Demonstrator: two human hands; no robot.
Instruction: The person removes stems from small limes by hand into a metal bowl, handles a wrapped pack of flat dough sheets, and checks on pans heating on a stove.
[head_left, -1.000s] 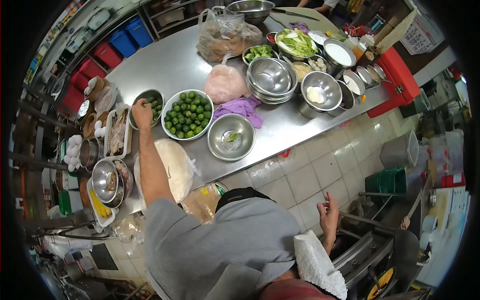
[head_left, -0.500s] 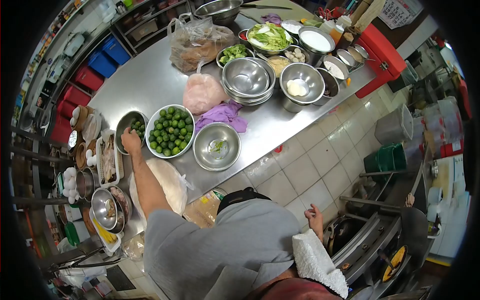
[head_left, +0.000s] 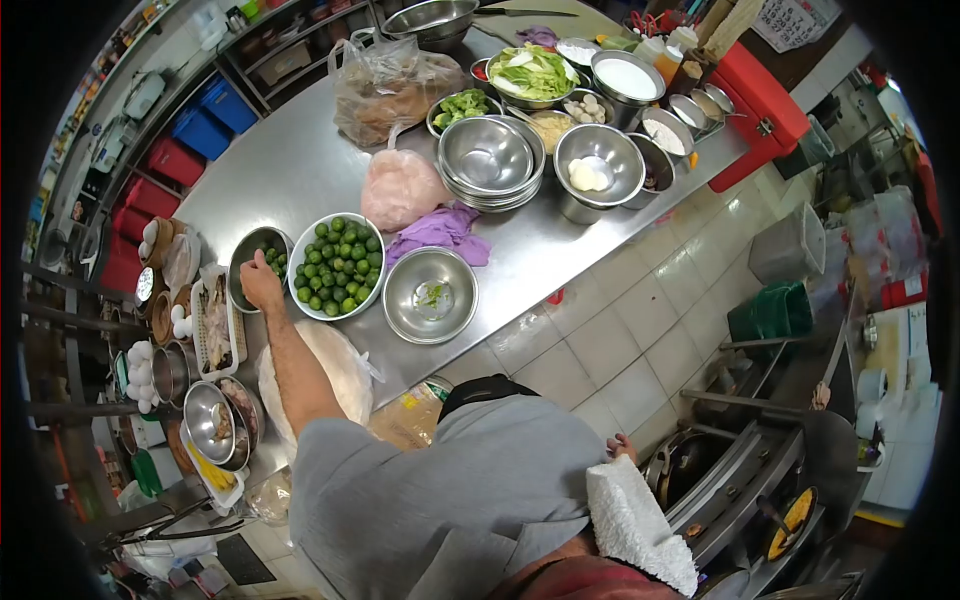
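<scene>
My left hand (head_left: pixel 261 284) is over the near rim of a metal bowl (head_left: pixel 243 294) of small green limes. Its fingers are curled closed; whatever they hold, if anything, is hidden. Right beside it stands a white bowl (head_left: pixel 291 288) heaped with whole green limes (head_left: pixel 340 265). A wide metal bowl (head_left: pixel 400 318) with a few green scraps on its bottom is at the table edge. Down by my right side, my right hand (head_left: pixel 622 447) shows only partly past a white towel (head_left: pixel 635 515); its visible fingers look loosely apart and hold nothing I can see.
Stacked metal bowls (head_left: pixel 490 160), a purple cloth (head_left: pixel 440 236) and a pink-filled plastic bag (head_left: pixel 402 188) are farther along the steel table (head_left: pixel 530 262). At left lie a white basket (head_left: pixel 238 335) and eggs (head_left: pixel 140 375). A stove (head_left: pixel 740 490) is at right.
My left hand has drawn its fingers closed and lifted slightly at the lime bowl. My right hand has pulled in toward my body, now mostly behind the towel.
</scene>
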